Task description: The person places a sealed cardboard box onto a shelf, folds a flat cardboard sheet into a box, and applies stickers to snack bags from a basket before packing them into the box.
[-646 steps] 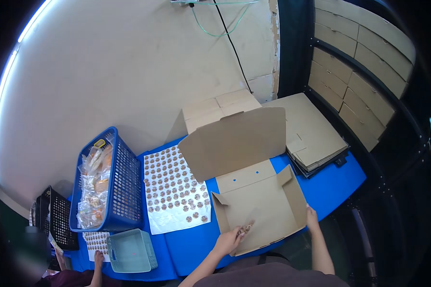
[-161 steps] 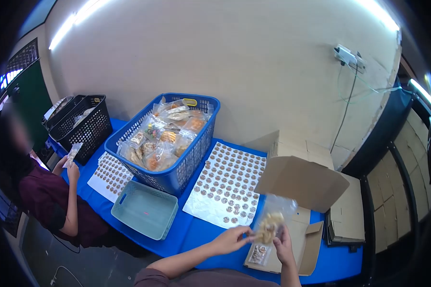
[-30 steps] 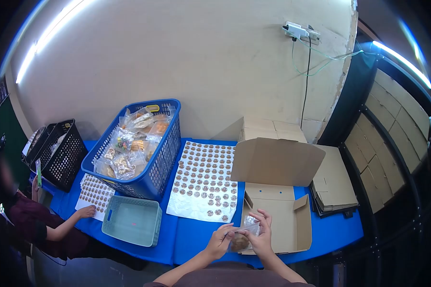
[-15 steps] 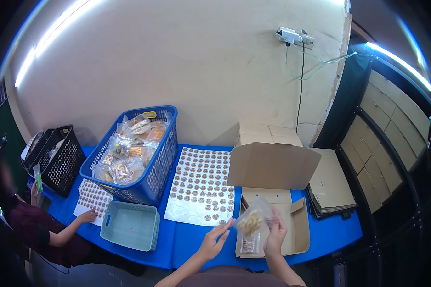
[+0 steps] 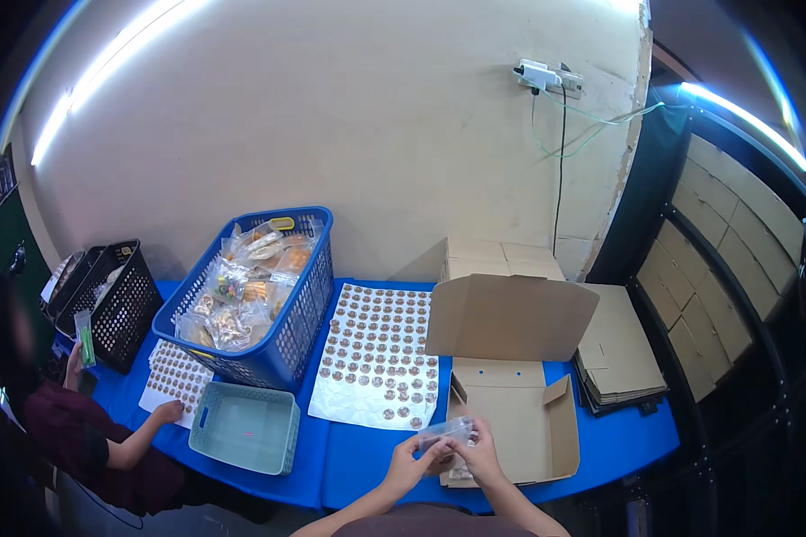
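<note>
Both forearms reach in from 6 o'clock and converge, fingers bent inward and thumbs close together. The left hand [image 5: 407, 467] and right hand [image 5: 480, 455] pinch a clear bag [image 5: 442, 434] between them, over the near-left part of the open carton [image 5: 513, 421] on the desk [image 5: 360, 461]. From the bag, the sticker sheet [image 5: 354, 404] lies at 11 o'clock, the blue basket [image 5: 288, 362] at 10, the green tray [image 5: 244, 436] at 9.

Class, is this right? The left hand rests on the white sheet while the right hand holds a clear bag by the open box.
No: the head view shows the left hand also holding the clear bag, off the white sheet. The rest is right.
</note>
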{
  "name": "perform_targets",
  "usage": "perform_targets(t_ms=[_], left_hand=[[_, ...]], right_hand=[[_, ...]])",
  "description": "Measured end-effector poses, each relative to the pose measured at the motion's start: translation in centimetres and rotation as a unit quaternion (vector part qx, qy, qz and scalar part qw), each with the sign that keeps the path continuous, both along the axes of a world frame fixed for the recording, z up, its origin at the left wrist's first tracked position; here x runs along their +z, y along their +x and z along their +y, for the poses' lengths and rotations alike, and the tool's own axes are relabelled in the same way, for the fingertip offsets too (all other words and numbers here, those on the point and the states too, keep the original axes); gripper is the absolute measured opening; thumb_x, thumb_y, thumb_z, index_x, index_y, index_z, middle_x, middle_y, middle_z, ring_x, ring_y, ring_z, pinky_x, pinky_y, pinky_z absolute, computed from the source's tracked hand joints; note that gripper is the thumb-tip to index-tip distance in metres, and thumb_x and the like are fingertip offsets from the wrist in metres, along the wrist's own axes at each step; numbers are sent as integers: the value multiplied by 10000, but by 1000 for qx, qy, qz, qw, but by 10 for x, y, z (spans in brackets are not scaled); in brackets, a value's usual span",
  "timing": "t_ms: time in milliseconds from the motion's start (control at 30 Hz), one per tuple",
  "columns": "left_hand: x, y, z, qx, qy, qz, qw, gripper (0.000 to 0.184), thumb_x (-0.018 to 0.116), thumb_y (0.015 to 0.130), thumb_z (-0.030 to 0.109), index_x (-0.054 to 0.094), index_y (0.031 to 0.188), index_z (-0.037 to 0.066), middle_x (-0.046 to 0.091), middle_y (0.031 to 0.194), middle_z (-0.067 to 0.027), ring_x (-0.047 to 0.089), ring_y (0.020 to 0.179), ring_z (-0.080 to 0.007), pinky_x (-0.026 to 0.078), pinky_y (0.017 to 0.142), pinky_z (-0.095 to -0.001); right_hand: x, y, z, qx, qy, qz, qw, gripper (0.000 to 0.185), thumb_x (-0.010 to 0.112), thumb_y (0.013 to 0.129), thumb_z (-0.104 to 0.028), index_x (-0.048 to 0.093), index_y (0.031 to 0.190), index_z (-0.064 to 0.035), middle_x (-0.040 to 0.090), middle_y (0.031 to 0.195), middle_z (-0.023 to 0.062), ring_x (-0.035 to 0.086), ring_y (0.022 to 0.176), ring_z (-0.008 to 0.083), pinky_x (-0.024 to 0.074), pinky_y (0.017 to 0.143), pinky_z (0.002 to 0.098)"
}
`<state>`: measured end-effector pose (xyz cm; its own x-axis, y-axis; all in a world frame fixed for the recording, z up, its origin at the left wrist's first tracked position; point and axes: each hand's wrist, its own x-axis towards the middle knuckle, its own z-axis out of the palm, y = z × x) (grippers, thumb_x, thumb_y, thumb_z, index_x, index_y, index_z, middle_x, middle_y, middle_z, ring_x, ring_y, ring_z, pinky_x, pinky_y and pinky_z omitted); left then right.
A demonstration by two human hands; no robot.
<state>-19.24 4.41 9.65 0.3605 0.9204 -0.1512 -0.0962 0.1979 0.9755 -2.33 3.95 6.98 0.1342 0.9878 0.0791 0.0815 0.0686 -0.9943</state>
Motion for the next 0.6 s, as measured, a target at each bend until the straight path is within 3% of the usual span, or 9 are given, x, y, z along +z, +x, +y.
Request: perform_targets(t_ms=[33,100,133,200,333,400,533,600], left_hand=[[8,-1,0,-2,1,1,1000,335,624,914,244,633,1144,0,650,1083,-90,563,1069,-155,420,950,-310],[25,-4,-4,11,-38,-7,999,317,583,940,243,642,1127,-6,661,1053,-88,559,1077,-158,416,950,-297],[16,-6,-2,11,-39,-7,999,317,583,940,243,642,1127,-6,661,1053,-88,559,1077,-158,416,950,-297],[-2,-8,5,13,70,-20,997,291,562,951,184,615,1157,-15,657,1057,-87,580,1018,-138,448,911,-278],[4,-7,4,-40,70,-81,993,368,543,961,195,527,1263,-16,612,1140,-117,571,1046,-157,436,942,-288],[-1,-4,0,-77,74,-75,991,465,522,973,253,427,1350,-2,574,1200,-80,549,1098,-165,420,958,-294],[-12,-5,4,-102,65,16,993,474,541,963,242,406,1348,0,578,1170,-81,562,1071,-152,459,909,-280],[-14,-4,6,-41,-4,-50,998,475,572,947,272,435,1310,-2,589,1128,-100,589,1007,-139,499,836,-259]], right_hand=[[1,0,0,-2,1,1,1000,601,730,813,-183,465,1335,-45,518,1168,106,505,1062,170,426,904,315],[7,0,-2,70,3,80,994,330,704,837,-173,638,1132,-39,540,1144,92,504,1090,179,405,936,332],[12,0,-3,70,2,81,994,330,704,837,-173,638,1132,-39,540,1144,92,504,1090,179,405,936,332],[23,0,-3,68,-20,134,988,220,648,886,-172,676,1057,-38,582,1125,81,514,1103,185,378,965,323],[29,9,-1,85,-87,215,969,245,603,919,-181,650,1117,-46,616,1112,82,535,1095,193,367,980,311],[36,11,-3,77,-70,376,921,287,575,938,-206,619,1167,-38,624,1122,92,544,1094,177,378,974,298],[44,5,-7,103,-71,385,914,382,604,918,-167,522,1256,-9,593,1173,93,527,1116,151,407,968,310],[52,-7,-13,109,-66,214,969,410,620,905,-152,504,1271,-9,579,1189,79,526,1115,149,398,980,309]])
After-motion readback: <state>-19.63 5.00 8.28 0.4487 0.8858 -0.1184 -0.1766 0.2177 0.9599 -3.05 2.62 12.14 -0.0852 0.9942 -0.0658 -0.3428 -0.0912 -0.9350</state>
